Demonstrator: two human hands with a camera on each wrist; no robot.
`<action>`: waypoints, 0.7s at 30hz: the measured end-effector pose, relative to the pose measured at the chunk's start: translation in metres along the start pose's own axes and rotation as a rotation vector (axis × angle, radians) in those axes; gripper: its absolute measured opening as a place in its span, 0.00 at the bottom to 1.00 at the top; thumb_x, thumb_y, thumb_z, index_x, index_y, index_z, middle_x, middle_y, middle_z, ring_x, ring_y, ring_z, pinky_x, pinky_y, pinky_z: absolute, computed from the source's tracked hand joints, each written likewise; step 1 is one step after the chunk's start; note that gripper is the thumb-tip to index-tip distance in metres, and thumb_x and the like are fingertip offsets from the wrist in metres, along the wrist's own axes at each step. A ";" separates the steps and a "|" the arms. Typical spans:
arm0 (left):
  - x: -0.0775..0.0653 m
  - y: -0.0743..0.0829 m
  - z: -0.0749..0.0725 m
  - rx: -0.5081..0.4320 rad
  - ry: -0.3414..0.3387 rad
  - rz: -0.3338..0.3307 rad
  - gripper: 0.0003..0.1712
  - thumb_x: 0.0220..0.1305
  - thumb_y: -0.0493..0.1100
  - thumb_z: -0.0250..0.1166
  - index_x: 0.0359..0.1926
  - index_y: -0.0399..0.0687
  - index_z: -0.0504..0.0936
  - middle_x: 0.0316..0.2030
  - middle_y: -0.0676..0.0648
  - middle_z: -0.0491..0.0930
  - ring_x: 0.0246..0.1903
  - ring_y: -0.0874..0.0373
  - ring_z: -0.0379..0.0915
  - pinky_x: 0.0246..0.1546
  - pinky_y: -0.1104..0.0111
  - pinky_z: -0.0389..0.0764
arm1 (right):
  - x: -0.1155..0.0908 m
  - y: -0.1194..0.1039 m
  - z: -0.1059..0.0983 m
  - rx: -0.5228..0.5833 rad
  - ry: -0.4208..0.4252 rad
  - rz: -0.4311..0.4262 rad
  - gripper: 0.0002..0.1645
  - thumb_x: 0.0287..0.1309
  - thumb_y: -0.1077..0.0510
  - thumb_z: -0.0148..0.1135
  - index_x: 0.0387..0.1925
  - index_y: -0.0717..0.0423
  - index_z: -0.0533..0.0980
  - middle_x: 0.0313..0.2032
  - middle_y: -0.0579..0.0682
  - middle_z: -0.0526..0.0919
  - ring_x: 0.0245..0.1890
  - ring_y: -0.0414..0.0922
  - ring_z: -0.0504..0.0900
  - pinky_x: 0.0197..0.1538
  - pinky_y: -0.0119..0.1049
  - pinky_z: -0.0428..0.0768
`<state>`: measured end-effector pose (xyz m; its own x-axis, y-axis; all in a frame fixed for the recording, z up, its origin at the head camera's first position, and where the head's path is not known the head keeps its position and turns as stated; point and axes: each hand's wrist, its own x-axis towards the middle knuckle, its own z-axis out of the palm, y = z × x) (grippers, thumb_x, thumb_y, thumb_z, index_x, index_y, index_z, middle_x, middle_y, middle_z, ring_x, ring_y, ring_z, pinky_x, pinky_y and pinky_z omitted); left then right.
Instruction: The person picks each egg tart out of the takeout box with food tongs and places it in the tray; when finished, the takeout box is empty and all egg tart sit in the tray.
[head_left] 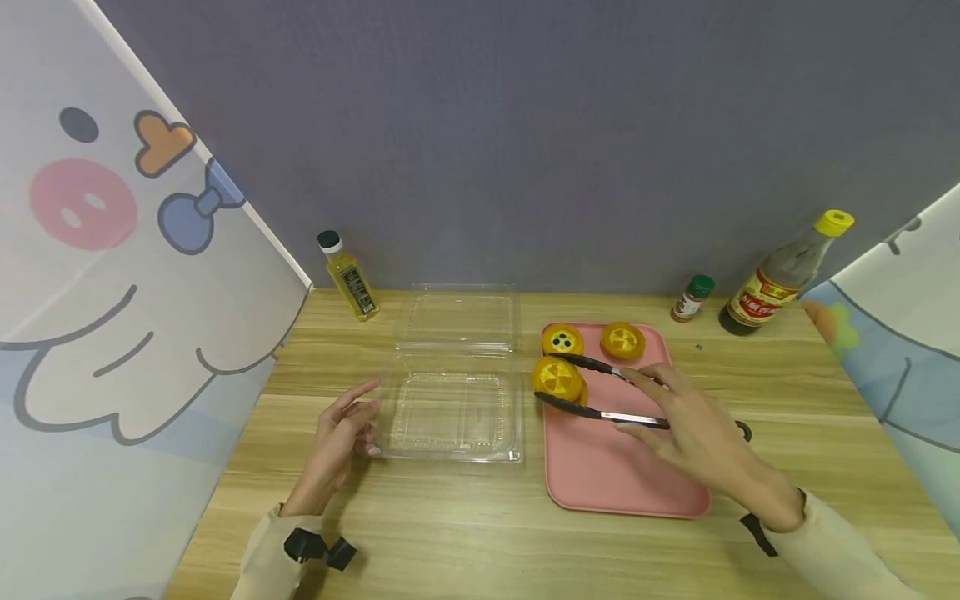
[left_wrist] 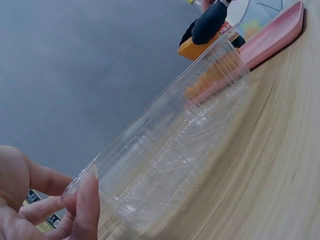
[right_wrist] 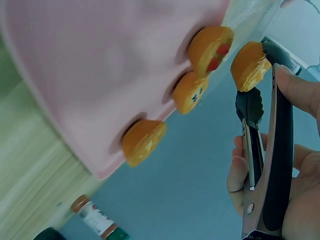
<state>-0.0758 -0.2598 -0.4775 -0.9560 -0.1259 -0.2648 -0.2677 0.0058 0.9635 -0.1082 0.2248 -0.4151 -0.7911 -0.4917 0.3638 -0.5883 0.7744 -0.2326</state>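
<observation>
My right hand (head_left: 693, 429) grips a pair of black-tipped tongs (right_wrist: 282, 165). Between the tong tips is a yellow-topped tart (right_wrist: 250, 67), lifted above the pink tray (head_left: 622, 475). Still on that tray are a tart with dark blue dots (head_left: 562, 337), a tart with yellow wedges (head_left: 622, 340) and one with red pieces (right_wrist: 211, 49), mostly hidden under the lifted tart in the head view. To the left, my left hand (head_left: 341, 437) pinches the rim corner of a clear plastic container (left_wrist: 165, 145), whose lid (head_left: 457, 321) lies folded back.
Behind the container's left side stands a small oil bottle (head_left: 349, 279). A green-capped spice jar (head_left: 692, 300) and a yellow-capped sauce bottle (head_left: 776, 279) stand at the back right. A grey partition (head_left: 487, 150) closes off the back of the wooden table (head_left: 465, 533).
</observation>
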 end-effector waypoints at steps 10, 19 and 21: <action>0.003 0.000 0.001 0.011 0.021 -0.019 0.27 0.78 0.39 0.58 0.74 0.49 0.70 0.30 0.53 0.72 0.19 0.66 0.66 0.18 0.73 0.80 | -0.016 0.018 -0.005 -0.029 -0.008 0.090 0.43 0.47 0.48 0.84 0.64 0.55 0.79 0.52 0.55 0.81 0.42 0.50 0.82 0.30 0.39 0.80; 0.003 0.001 0.000 0.005 0.027 -0.037 0.27 0.78 0.39 0.58 0.74 0.49 0.70 0.31 0.53 0.73 0.19 0.66 0.66 0.18 0.73 0.80 | -0.031 0.034 -0.008 -0.047 -0.001 0.134 0.42 0.43 0.48 0.85 0.61 0.58 0.81 0.49 0.56 0.82 0.41 0.53 0.83 0.27 0.39 0.78; 0.003 0.001 0.000 0.003 0.027 -0.038 0.27 0.78 0.38 0.58 0.74 0.48 0.69 0.30 0.53 0.73 0.19 0.66 0.66 0.18 0.73 0.80 | -0.034 0.037 -0.008 -0.042 -0.005 0.151 0.43 0.44 0.48 0.85 0.61 0.58 0.80 0.49 0.56 0.83 0.41 0.54 0.84 0.29 0.42 0.79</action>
<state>-0.0793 -0.2606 -0.4770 -0.9417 -0.1525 -0.3000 -0.3040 0.0031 0.9527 -0.1015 0.2734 -0.4287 -0.8710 -0.3700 0.3233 -0.4549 0.8559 -0.2460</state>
